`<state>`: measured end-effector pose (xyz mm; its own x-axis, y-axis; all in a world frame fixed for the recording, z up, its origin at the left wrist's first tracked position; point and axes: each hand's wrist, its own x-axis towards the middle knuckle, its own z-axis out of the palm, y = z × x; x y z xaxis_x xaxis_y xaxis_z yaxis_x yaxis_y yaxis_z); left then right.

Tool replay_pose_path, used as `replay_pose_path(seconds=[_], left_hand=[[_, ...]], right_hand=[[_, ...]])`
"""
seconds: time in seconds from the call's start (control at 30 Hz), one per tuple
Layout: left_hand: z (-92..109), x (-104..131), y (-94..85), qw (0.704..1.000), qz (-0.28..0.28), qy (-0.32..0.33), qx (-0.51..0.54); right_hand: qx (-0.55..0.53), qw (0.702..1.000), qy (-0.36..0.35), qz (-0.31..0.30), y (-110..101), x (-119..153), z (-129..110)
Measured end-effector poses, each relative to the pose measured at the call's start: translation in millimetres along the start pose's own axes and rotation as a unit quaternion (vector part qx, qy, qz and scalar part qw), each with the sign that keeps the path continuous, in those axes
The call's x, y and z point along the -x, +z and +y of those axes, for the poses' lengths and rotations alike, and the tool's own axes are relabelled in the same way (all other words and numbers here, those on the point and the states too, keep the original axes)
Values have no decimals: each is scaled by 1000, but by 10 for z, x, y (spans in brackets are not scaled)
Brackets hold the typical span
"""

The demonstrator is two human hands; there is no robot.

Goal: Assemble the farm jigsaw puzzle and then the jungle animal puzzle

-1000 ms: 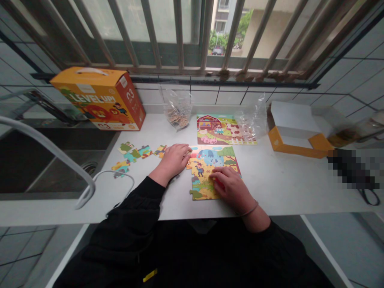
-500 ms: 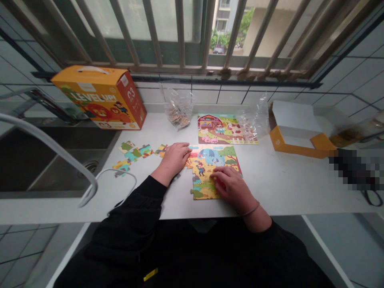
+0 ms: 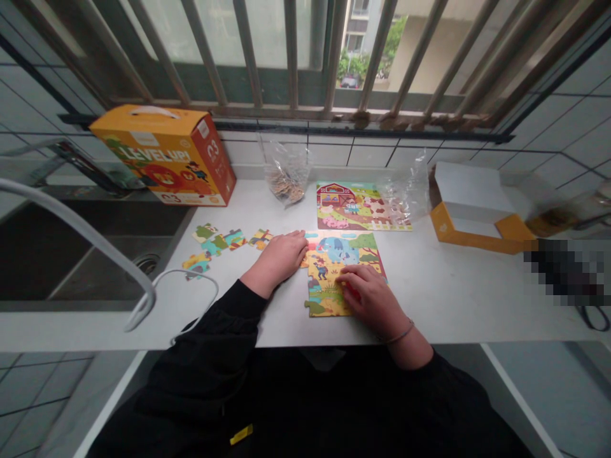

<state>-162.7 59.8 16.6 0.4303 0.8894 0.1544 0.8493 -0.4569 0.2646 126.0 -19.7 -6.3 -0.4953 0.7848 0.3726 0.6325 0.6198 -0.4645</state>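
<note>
A partly joined jigsaw puzzle with elephants and a small hatted figure lies flat on the white counter in front of me. My left hand rests palm down at its upper left edge, fingers stretched side by side over the border. A bit of orange puzzle shows beneath those fingertips; most of that spot is covered. On the puzzle's right half sits my right hand, loosely bent, thumb apart from the fingers, fingertips touching the picture. Several loose puzzle pieces lie to the left, one colourful piece closest to my left hand.
A farm puzzle lies behind, partly under a clear bag. Further left is a bag of pieces. An orange box stands by the sink; an opened box is at right. A white cable crosses the left.
The view has shifted slightly. My left hand has slid a little over the puzzle's left edge, covering more of the orange part. My right hand stays where it was on the puzzle.
</note>
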Motion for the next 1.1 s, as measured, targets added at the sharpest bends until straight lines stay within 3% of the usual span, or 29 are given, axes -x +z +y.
replay_pose_path(seconds=[0.13, 0.23, 0.4, 0.5, 0.6, 0.7, 0.93, 1.1], left_hand=[[-78, 24, 7, 999, 7, 9, 42], [-247, 68, -51, 996, 43, 5, 76], [-615, 230, -231, 983, 131, -131, 7], [-731, 329, -283, 971, 102, -210, -50], [-722, 375, -274, 971, 54, -224, -71], [-659, 372, -245, 971, 49, -225, -70], [-625, 381, -232, 970, 95, -222, -33], [-550, 392, -292, 976, 151, -153, 23]], right_hand=[[0, 1000, 0, -1, 8, 5, 5], [-1, 1000, -2, -1, 12, 8, 9], [5, 1000, -2, 0, 5, 5, 6], [5, 1000, -3, 3, 5, 4, 8], [4, 1000, -7, 2, 12, 9, 20], [2, 1000, -6, 1, 21, 17, 33], [6, 1000, -9, 0, 35, 25, 56], [9, 1000, -12, 6, 32, 23, 55]])
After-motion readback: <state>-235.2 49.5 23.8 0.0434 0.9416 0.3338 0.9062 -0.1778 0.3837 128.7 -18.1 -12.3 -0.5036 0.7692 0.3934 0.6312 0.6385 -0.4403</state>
